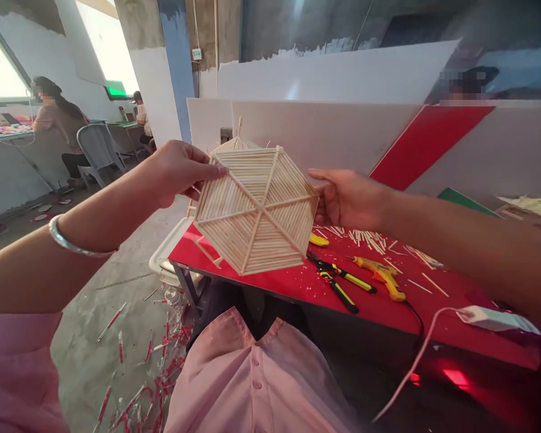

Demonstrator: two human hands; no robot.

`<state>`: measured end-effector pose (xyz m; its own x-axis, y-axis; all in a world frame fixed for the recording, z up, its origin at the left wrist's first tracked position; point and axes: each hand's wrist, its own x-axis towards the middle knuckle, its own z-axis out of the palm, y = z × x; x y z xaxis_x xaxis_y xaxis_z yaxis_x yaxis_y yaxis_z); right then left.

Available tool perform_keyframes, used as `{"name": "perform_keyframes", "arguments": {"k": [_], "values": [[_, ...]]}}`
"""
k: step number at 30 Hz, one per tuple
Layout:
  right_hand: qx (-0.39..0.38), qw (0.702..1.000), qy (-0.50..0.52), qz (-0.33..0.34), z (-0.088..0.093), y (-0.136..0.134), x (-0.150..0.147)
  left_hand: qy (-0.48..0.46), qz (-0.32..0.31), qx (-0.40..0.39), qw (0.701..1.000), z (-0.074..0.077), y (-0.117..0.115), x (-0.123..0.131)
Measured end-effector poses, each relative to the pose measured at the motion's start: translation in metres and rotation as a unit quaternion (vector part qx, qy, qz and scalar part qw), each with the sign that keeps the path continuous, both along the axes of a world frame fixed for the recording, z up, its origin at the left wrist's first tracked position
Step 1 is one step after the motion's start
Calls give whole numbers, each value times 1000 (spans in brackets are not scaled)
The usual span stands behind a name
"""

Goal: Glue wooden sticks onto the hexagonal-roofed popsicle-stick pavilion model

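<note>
Left hand (180, 171) is pinching the hexagonal stick panel (258, 211) at its upper-left corner; right hand (342, 195) is gripping the right corner, fingertips partly hidden. Panel is sitting between them, above the red desk's (293, 281) near edge, showing no clear long axis, neither hand lying nearer.

Head-worn view, forward-down, seemingly close
</note>
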<state>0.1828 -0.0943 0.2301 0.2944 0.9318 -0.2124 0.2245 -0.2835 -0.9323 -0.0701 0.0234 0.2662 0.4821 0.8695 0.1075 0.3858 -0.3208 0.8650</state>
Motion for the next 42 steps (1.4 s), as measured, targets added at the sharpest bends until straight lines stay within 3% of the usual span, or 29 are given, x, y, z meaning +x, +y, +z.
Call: {"name": "perform_keyframes", "arguments": {"k": [3, 7, 15, 23, 27, 35, 39, 42], "values": [[1, 999, 16, -41, 5, 26, 1, -20, 15, -104, 994, -9, 39, 7], [10, 995, -30, -93, -6, 68, 5, -20, -1, -188, 982, -32, 81, 13], [-31, 999, 26, -35, -47, 116, 37, -29, -1, -268, 963, -73, 127, 31], [-45, 997, 45, -33, -64, 126, 67, -20, -2, -306, 952, -93, 150, 62], [-44, 998, 50, -15, -69, 126, 76, 21, -22, -275, 961, -95, 154, 62], [-11, 997, 44, 59, -77, 120, 87, 99, 12, -208, 973, -92, 150, 64], [8, 998, -21, 67, -69, 115, 109, 136, 34, -155, 978, -89, 151, 66], [20, 988, -150, 21, -64, 112, 144, 152, 35, -142, 978, -86, 152, 66]]}}
